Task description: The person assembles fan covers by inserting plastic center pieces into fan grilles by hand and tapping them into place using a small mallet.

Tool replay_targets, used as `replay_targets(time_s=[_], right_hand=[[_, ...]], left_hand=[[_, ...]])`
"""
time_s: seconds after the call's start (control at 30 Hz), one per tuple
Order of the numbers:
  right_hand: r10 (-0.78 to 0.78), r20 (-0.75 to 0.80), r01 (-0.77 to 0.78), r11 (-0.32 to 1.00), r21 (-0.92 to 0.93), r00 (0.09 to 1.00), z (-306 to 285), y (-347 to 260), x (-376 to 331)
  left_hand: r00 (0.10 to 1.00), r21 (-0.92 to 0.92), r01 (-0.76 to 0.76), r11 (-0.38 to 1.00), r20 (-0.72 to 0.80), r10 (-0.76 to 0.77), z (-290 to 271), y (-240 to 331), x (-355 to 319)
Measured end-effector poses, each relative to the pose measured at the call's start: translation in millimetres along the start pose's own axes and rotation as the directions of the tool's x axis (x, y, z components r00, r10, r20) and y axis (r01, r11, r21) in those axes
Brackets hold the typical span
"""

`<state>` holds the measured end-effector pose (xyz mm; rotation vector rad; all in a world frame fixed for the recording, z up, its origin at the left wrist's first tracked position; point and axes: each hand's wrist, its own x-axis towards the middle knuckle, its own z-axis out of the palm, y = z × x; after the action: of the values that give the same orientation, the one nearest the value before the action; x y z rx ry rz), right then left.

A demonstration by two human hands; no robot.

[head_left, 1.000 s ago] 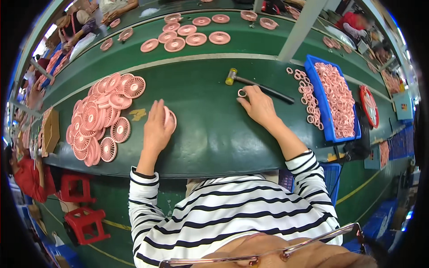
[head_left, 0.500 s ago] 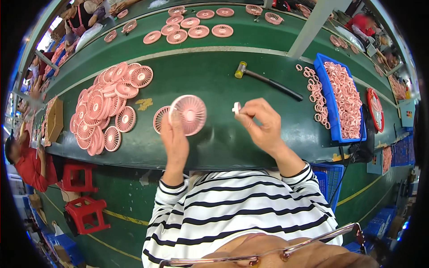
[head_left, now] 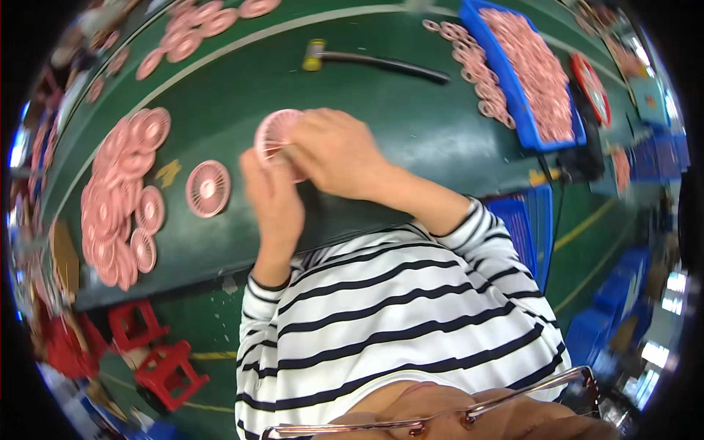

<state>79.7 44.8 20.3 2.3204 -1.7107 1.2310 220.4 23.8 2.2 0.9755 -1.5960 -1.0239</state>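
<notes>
A round pink fan grille (head_left: 271, 133) with radiating spokes is held tilted above the green table, my left hand (head_left: 273, 205) closed on its near edge. Over the grille's middle and right side lies my right hand (head_left: 339, 155), fingers bent and pinched against it. Whatever sits under those fingertips is hidden, including the small pink ring seen there earlier. Left of my hands, a single pink grille (head_left: 208, 189) lies flat on the table. Farther left, a heap of similar grilles (head_left: 110, 202) is piled up.
A hammer (head_left: 381, 64) with a yellow head and black grip lies beyond my hands. At the right stands a blue tray (head_left: 508, 88) full of small pink rings, with loose rings (head_left: 475, 64) beside it. Red stools (head_left: 167, 375) stand on the floor at lower left.
My right hand has moved left from apart, bringing the small ring to the grille in my left hand. The whole view has turned and shifted, so the table appears tilted.
</notes>
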Motion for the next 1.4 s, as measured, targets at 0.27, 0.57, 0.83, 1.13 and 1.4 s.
replay_targets(time_s=[0.27, 0.57, 0.83, 1.13, 1.4], right_hand=[[-0.263, -0.136, 0.270, 0.962, 0.033, 0.955, -15.6, 5.4, 13.6], [-0.021, 0.357, -0.269, 0.618, 0.739, 0.934, -43.9, 33.5, -13.7], [0.535, -0.199, -0.560, 0.689, -0.459, 0.821, -91.5, 138.1, -46.3], [0.670, -0.316, -0.671, 0.371, -0.642, 0.672, -111.1, 218.0, -68.1], [0.507, 0.048, -0.505, 0.862, -0.038, 0.861, -99.8, 120.8, -55.0]], left_hand=[[0.910, -0.651, 0.413, 0.637, 0.324, -0.258, -33.6, 3.7, 11.5], [0.957, -0.209, 0.148, 0.967, 0.275, -0.087, -15.8, 2.3, -8.6], [0.839, 0.622, -0.494, 0.608, 0.524, 0.146, -9.9, -22.2, -19.1], [0.913, 0.498, -0.385, 0.777, 0.330, 0.241, -33.8, -19.5, -14.7], [0.997, 0.834, -0.055, 0.549, 0.021, 0.068, -101.9, -52.8, 7.9]])
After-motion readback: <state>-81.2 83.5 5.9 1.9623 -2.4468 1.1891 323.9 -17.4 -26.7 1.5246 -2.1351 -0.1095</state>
